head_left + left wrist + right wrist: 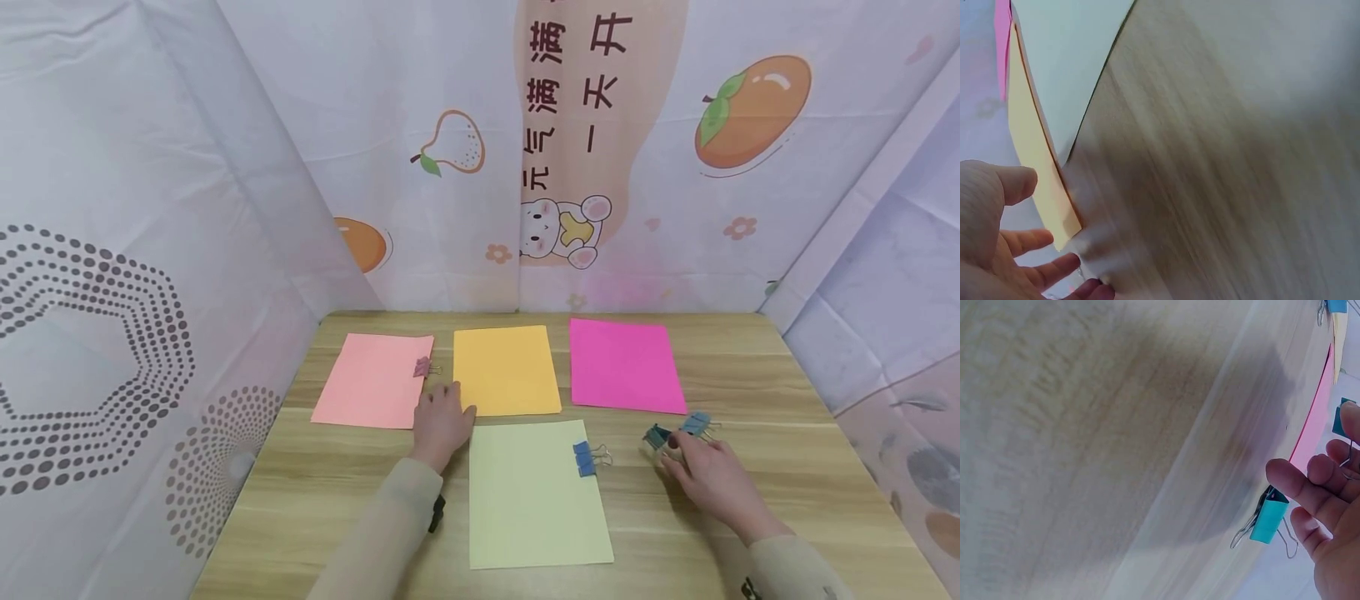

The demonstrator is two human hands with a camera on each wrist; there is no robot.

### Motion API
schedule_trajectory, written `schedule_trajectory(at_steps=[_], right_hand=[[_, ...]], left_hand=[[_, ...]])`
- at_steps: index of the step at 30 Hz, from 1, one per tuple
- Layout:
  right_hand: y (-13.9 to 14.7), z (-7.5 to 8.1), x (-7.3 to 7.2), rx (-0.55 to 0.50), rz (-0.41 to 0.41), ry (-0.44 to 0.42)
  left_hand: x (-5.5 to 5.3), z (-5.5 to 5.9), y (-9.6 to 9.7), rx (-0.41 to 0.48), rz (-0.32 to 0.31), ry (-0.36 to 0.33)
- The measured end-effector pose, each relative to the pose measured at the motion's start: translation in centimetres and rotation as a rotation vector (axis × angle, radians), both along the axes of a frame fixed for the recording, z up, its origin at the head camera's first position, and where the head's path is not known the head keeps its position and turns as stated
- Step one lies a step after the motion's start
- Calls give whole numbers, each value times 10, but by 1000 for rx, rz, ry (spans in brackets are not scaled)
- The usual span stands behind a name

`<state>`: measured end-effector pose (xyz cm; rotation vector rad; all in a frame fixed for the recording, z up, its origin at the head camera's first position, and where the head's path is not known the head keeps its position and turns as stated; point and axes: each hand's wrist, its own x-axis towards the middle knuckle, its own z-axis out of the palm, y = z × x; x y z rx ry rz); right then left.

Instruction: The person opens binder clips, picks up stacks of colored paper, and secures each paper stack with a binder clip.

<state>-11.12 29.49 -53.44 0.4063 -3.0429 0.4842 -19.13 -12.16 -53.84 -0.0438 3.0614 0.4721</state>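
Observation:
My right hand (712, 479) pinches a dark green binder clip (657, 437) just above the table, right of the pale green paper stack (536, 508). In the right wrist view that clip (1339, 422) sits by the thumb, partly cut off by the frame. A teal binder clip (696, 425) lies beside the fingers; its wire handles show in the right wrist view. My left hand (442, 425) rests by the lower left corner of the yellow paper (506, 371), with loosely bent fingers and nothing held. In the left wrist view the left hand (997, 231) has its thumb apart from the fingers.
A blue binder clip (585, 458) grips the pale green stack's right edge. On the salmon pink paper (367, 379), a pink binder clip (422, 367) sits at the right edge. Magenta paper (626, 365) lies at the back right. Printed curtains (465, 233) surround the wooden table (787, 400).

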Motion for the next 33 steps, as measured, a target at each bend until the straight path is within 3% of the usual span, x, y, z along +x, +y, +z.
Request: schedule_trajectory(at_steps=[7, 14, 19, 33], right_hand=[[-1, 5, 1, 8, 13, -2], [-1, 6, 3, 0, 17, 0], [-1, 7, 3, -3, 19, 4], [-3, 6, -2, 13, 50, 62]], left_hand=[[-12, 0, 9, 3, 75, -40], [-20, -3, 19, -25, 140, -27], [-24, -4, 25, -40, 196, -75], [-35, 2, 33, 36, 236, -111]])
